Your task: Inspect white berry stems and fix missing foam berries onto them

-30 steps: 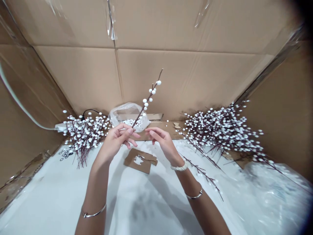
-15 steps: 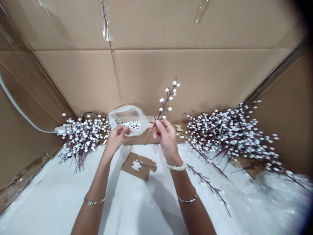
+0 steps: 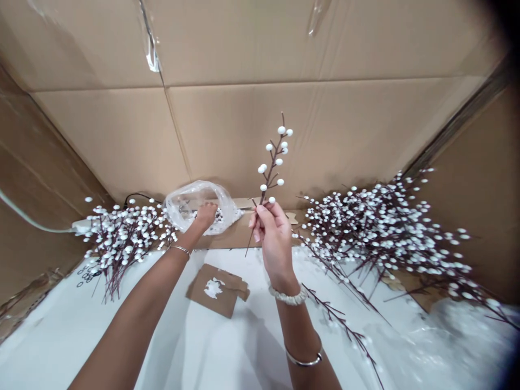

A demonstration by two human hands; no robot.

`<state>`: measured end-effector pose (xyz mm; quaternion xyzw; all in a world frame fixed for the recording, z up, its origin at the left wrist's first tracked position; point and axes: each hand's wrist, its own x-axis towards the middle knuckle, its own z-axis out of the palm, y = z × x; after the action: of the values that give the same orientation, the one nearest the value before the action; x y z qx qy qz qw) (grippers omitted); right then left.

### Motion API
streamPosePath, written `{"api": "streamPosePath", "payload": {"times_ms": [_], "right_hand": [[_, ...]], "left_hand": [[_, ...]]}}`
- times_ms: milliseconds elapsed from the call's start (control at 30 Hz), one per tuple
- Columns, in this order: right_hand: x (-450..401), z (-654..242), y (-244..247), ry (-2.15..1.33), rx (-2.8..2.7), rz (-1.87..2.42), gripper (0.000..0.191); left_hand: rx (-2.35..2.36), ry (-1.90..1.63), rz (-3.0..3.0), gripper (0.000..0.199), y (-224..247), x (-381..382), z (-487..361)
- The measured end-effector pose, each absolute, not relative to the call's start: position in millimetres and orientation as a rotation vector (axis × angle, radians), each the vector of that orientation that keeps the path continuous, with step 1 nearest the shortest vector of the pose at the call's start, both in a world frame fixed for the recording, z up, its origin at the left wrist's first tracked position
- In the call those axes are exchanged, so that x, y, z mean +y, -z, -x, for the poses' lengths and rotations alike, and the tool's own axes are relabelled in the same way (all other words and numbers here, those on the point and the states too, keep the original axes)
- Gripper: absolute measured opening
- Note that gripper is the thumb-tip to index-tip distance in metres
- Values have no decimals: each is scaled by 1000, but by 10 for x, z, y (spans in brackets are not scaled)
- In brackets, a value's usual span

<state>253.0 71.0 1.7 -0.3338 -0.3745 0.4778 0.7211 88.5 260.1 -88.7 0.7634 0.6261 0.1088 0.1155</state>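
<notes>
Farthest left of my left hand, I see a small cluster of thin black rings (image 3: 88,273) lying on the white counter (image 3: 44,346), just beside an upright-leaning bunch of brown-stemmed branches with round white berries (image 3: 125,230). My left hand (image 3: 207,213) is down in the opening of a clear plastic bag (image 3: 173,208) of loose small white berries (image 3: 219,216); its fingertips are hidden, so I can't tell whether it grips anything. Nearer me, between the forearms, lies a torn flat brown cardboard piece (image 3: 219,299).

My right hand (image 3: 276,233) pinches a single brown branch tipped with round white berries (image 3: 273,161) near its lower end, holding it up and slightly tilted. Right of that wrist lies a thin dark-brown twig (image 3: 345,325); beyond it spreads a large heap of white-berried branches (image 3: 377,222), with crumpled clear plastic sheeting (image 3: 455,346) nearer me.
</notes>
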Motion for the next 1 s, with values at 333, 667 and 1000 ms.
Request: {"api": "streamPosePath", "payload": {"times_ms": [333, 667, 1000], "right_hand": [[747, -2550, -14, -1065, -834, 738, 20], [585, -2166, -61, -1215, -1069, 656, 20], [543, -2050, 31, -1049, -1120, 660, 16]], "left_hand": [[1609, -954, -1975, 27, 559, 2228, -713], [824, -1627, -1082, 39, -21, 946, -790], [803, -1544, -1010, 35, -147, 706, -1042]]}}
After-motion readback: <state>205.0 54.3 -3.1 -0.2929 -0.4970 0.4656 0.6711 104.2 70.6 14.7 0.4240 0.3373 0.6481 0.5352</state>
